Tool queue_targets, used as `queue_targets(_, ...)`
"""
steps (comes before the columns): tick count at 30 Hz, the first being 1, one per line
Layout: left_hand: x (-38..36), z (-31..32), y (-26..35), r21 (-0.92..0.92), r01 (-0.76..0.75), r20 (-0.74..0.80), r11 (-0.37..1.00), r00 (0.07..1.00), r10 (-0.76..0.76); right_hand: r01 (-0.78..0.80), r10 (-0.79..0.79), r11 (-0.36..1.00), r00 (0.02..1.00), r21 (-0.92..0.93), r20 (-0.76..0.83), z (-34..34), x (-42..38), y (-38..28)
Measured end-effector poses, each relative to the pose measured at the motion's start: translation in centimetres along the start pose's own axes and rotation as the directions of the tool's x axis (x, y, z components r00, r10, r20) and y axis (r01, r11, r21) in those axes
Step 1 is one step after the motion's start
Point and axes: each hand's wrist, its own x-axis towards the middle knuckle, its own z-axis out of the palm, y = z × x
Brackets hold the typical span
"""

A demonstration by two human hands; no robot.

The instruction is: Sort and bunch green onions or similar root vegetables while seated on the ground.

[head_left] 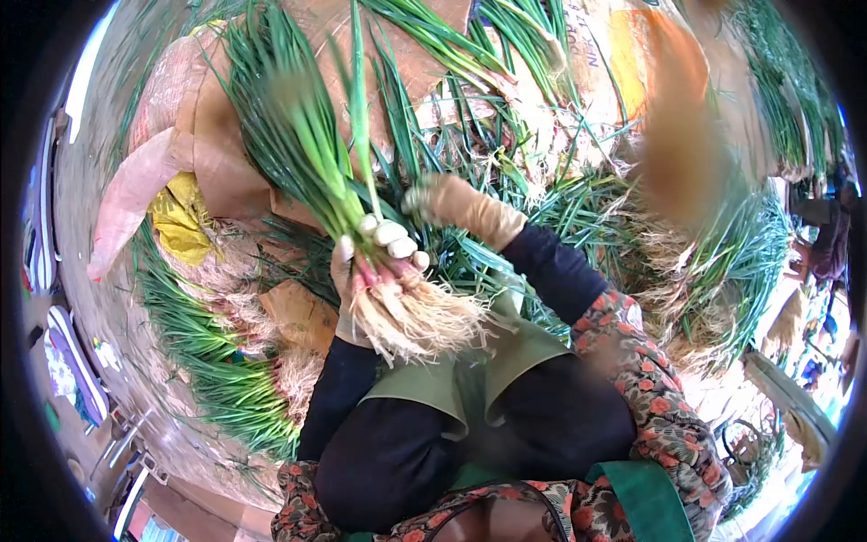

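Note:
My left hand (384,239), in a glove with white fingertips, is wrapped round a bunch of green onions (330,172). The long green leaves point up and to the left, and the pale roots (411,312) hang over my lap. To the right of the bunch is my right hand (442,200), in a tan glove. Its fingers are blurred, so whether they hold anything cannot be made out. Loose green leaves (488,239) lie under and around it.
Trimmed bunches (230,361) lie in a row at the left, by a yellow bag (181,221). A large onion heap (704,271) is at the right. Printed sacks (601,54) and more bunches (452,50) lie ahead. A brown blur covers the upper right.

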Motion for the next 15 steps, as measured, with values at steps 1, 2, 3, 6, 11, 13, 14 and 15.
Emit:
queue_targets(1,0.1,0.3,0.2,0.02,-0.031,-0.041,0.999,0.999,0.032,-0.17,0.205,0.94,0.974,-0.296,0.092,0.3,-1.6,-2.4)
queue_targets(2,0.1,0.7,0.3,0.039,-0.061,-0.087,0.997,0.994,0.064,-0.224,0.399,0.772,0.899,-0.594,0.18,0.6,-3.3,-4.8)
queue_targets(3,0.2,0.8,0.5,0.047,-0.074,-0.128,0.996,0.989,0.079,0.091,0.06,0.669,0.983,-0.738,0.176,-0.4,-3.6,-4.1)
queue_targets(6,1.0,1.4,0.4,0.074,-0.021,-0.105,0.997,0.994,0.029,0.289,-0.802,0.246,0.597,-0.925,-0.026,-6.9,-2.9,-5.3)
queue_targets(11,0.9,0.0,1.2,0.128,0.114,-0.199,0.985,0.976,-0.088,-0.275,-0.588,0.207,0.732,-0.939,-0.344,-10.7,-2.7,-7.4)
queue_targets(13,1.0,0.0,1.1,0.261,0.089,-0.344,0.961,0.939,0.006,-0.073,-0.595,0.39,0.741,-0.918,-0.312,-8.3,-3.3,-6.3)
queue_targets(14,1.0,0.1,1.0,0.326,0.088,-0.415,0.941,0.908,0.059,0.036,-0.56,0.497,0.776,-0.867,-0.289,-5.6,-4.6,-6.7)
queue_targets(15,1.3,0.4,0.7,0.447,0.091,-0.423,0.89,0.898,0.12,0.038,-0.513,0.392,0.838,-0.919,-0.184,-2.8,-6.3,-7.3)
